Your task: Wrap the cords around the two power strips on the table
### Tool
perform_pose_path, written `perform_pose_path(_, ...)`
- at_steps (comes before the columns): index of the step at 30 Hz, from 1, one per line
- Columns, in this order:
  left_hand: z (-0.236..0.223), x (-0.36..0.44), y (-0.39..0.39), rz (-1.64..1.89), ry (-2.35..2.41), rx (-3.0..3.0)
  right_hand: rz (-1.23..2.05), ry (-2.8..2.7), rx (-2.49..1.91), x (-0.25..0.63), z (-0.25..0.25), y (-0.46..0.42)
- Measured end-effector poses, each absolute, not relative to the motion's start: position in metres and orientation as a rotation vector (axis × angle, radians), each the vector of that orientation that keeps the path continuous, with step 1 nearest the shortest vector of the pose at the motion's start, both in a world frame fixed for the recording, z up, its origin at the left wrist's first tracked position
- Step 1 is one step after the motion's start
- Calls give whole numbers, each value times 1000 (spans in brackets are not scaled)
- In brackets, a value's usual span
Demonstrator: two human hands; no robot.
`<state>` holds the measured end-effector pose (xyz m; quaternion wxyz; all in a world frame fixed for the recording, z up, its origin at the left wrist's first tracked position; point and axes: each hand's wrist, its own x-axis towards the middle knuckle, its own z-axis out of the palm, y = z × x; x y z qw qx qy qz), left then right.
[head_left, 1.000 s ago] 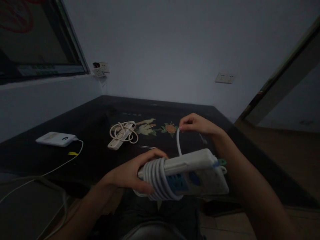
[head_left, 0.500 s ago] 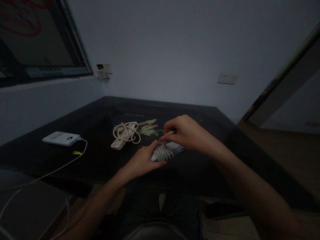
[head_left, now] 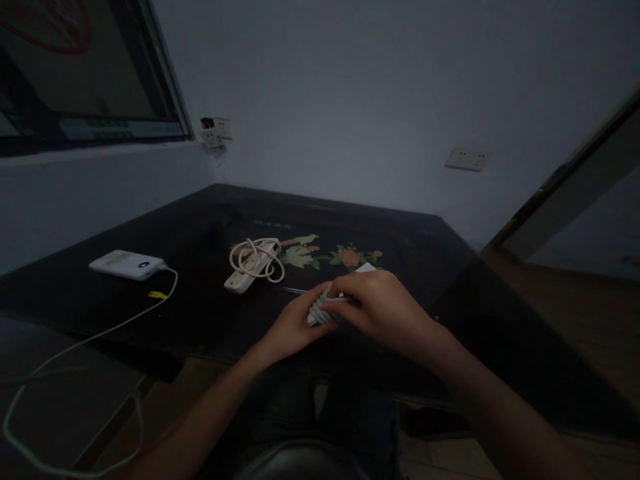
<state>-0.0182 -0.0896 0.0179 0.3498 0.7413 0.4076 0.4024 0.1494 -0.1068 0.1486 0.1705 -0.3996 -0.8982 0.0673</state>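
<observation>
My left hand (head_left: pixel 294 323) is closed around one end of a long white block, which is wound with several turns of grey cord (head_left: pixel 319 311). The block's white far end (head_left: pixel 367 267) shows beyond my right hand; its exact kind is hidden. My right hand (head_left: pixel 385 303) pinches the cord between thumb and fingers, right over the windings and close to my left fingertips. Left of both hands, a white power strip (head_left: pixel 238 281) lies on the table with its cream cord (head_left: pixel 249 244) looped loosely on top.
A white power bank (head_left: pixel 125 265) lies at the left of the black table (head_left: pixel 200 313), with a white cable (head_left: pixel 117 327) running off the front edge. A yellow tag (head_left: pixel 157 295) sits beside the cable. Wall sockets (head_left: pixel 469 159) are behind, and a window (head_left: pixel 100 80) is at upper left.
My right hand has come down and nearer to me, carrying the cord from above the block to over its windings. My left hand keeps its hold. The view has shifted slightly.
</observation>
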Motion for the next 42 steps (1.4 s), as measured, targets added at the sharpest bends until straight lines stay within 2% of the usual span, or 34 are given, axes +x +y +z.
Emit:
perform_pose_path(6, 24, -21, -98, 1207, 947, 1449, 621, -2347, -1197, 170, 139, -112)
perform_pose_path(13, 31, -24, -123, 1236, 686, 933, 1141, -2157, -1249, 203, 118, -108)
perform_pose_path(18, 32, -25, -126, 1235, 526, 846, 1262, -2096, -1232, 221, 104, -114)
perform_pose_path(26, 34, -22, -127, 1255, 487, 804, 1218, -2313, -1042, 218, 94, -122)
perform_pose_path(31, 36, -27, -128, 1289, 521, 837, 1132, -2389, -1097, 223, 98, -131)
perform_pose_path(36, 34, -25, -134, 1220, 441, 828, 880, -2370, -1191, 232, 102, -123)
perform_pose_path(42, 29, -25, -142, 1066, 299, 891, 422, -2420, -1078, 228, 76, -101)
